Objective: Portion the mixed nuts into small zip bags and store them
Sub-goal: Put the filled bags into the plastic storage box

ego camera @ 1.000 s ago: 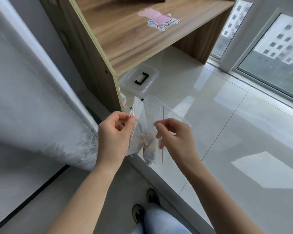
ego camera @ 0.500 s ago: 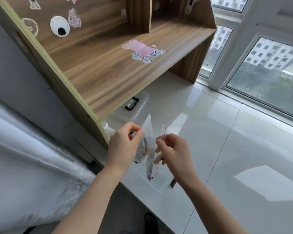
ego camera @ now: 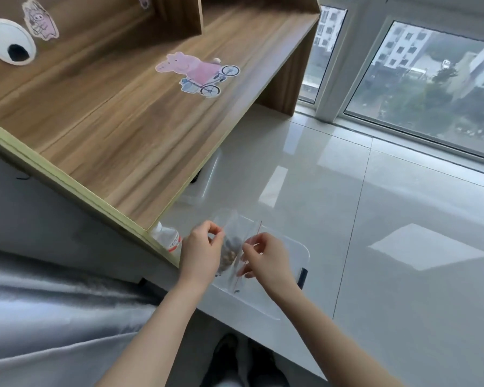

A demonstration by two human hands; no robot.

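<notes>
- Left hand (ego camera: 200, 254) pinches the top edge of a small zip bag (ego camera: 231, 247) between thumb and forefinger; nuts (ego camera: 229, 254) sit low inside it.
- Right hand (ego camera: 266, 259) is up alongside, fingertips nipping a second clear bag (ego camera: 250, 256) by its red seal line.
- Both bags hang in the air over the near edge of the white sill, directly above a clear lidded storage box (ego camera: 296, 248) with a dark latch.
- Change from a second ago: the hands sat higher against the shelf's side panel with the bags spread apart; now the bags have come together and dropped toward the box. My read: portioning is finished for these two, and storing is next.
- Around them: a wooden shelf unit (ego camera: 129, 129) overhangs the sill on the left, a pig-on-a-bicycle sticker (ego camera: 196, 72) on its board.
- A small white bottle (ego camera: 168, 237) with a red label stands tucked under the shelf's front corner, just beside the left hand.
- Another clear box (ego camera: 204, 177) sits farther back beneath the shelf.
- In the way: the box below looks lidded, so it likely needs opening first, and both hands are occupied.
</notes>
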